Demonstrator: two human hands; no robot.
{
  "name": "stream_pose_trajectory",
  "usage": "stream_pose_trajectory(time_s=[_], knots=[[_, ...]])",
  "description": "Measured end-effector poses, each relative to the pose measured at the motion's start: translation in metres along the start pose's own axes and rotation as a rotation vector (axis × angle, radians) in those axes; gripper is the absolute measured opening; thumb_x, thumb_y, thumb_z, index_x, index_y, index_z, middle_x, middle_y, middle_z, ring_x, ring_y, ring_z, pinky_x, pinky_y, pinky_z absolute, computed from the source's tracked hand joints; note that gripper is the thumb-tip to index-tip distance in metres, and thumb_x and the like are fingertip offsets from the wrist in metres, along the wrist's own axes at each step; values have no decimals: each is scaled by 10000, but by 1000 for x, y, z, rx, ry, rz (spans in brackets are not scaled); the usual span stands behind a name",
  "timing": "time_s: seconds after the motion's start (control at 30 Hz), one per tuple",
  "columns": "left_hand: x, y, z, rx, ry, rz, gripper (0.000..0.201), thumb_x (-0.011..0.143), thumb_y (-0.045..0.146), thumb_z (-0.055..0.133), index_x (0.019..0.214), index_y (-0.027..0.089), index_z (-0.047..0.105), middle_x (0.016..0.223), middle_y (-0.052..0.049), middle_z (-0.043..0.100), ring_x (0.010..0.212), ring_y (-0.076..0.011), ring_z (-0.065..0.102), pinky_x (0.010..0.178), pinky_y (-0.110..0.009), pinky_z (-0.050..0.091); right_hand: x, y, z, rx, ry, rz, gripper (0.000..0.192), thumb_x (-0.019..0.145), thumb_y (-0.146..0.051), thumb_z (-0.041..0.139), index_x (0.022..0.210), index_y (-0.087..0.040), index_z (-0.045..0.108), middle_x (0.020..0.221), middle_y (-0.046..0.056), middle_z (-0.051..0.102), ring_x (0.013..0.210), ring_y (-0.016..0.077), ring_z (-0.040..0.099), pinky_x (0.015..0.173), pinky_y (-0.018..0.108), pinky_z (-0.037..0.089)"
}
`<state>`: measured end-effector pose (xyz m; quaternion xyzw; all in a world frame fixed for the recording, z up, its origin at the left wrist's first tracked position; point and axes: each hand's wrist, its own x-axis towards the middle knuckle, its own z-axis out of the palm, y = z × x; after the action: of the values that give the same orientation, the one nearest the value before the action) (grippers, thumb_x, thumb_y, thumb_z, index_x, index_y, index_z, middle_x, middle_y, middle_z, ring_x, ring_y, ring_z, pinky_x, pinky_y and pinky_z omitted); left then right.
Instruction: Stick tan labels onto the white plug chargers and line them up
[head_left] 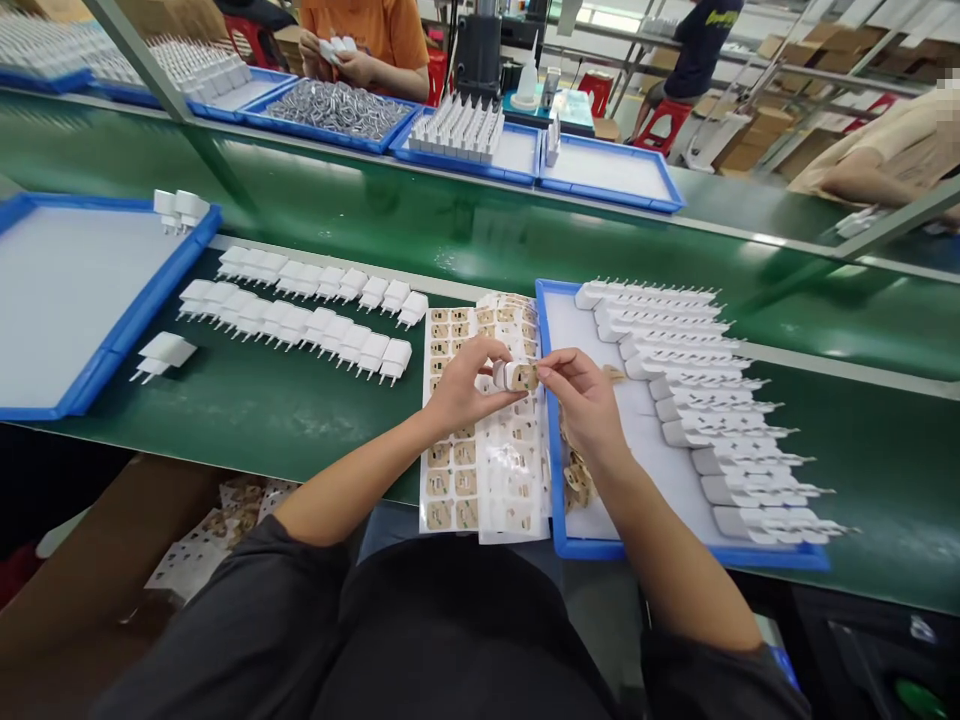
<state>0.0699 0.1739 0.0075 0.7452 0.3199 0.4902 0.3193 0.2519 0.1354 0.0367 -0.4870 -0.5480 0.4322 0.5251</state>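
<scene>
My left hand (pixel 465 385) grips a small white plug adapter (pixel 512 375) above a white sheet of tan labels (pixel 480 470). My right hand (pixel 581 395) pinches a tan label against the adapter's end face. Right of the hands, a blue tray (pixel 559 480) holds several rows of white adapters (pixel 697 400) with prongs pointing right. Two rows of white adapters (pixel 300 315) lie on the green table to the left.
A large blue tray (pixel 82 290) sits at the far left, one loose adapter (pixel 161 355) beside it. Beyond a green conveyor (pixel 450 220), blue trays of parts (pixel 465 135) line the far bench, where other people work. A cardboard box of used sheets (pixel 210 540) stands below.
</scene>
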Motion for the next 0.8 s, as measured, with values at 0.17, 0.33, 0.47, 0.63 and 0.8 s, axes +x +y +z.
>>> stream_pose_trajectory(time_s=[0.17,0.33,0.47,0.63,0.8], knots=[[0,-2,0,15,-1,16,366,773,333,801,1018,230,549,1024,-29,601,937,-148,593,711,-242,564,0,2,2,9,-7,7,167,866,-404,698,891,-249,640,888,14,648,828,173,607,760,319,506],[-1,-2,1,11,7,37,353,783,331,795,1016,226,552,1008,-25,596,943,-149,591,703,-232,554,0,3,1,37,-14,-5,141,874,-373,702,895,-247,644,877,2,638,826,158,607,761,302,497],[0,0,0,23,-1,27,349,793,353,784,1014,224,548,1014,-32,598,951,-155,596,704,-236,557,0,3,2,15,-14,-9,144,876,-375,695,901,-245,640,874,2,635,822,157,606,754,301,501],[0,-1,-1,33,-4,44,350,799,358,783,1019,225,546,1031,-35,602,957,-157,592,708,-239,562,0,1,3,6,-5,-6,145,867,-373,696,890,-241,642,875,4,638,823,156,609,764,305,515],[0,-1,0,55,9,113,334,817,346,774,1023,221,542,997,-32,599,931,-153,577,689,-229,554,-1,-1,6,2,17,-17,140,856,-364,712,875,-244,644,873,3,642,846,161,623,816,325,533]])
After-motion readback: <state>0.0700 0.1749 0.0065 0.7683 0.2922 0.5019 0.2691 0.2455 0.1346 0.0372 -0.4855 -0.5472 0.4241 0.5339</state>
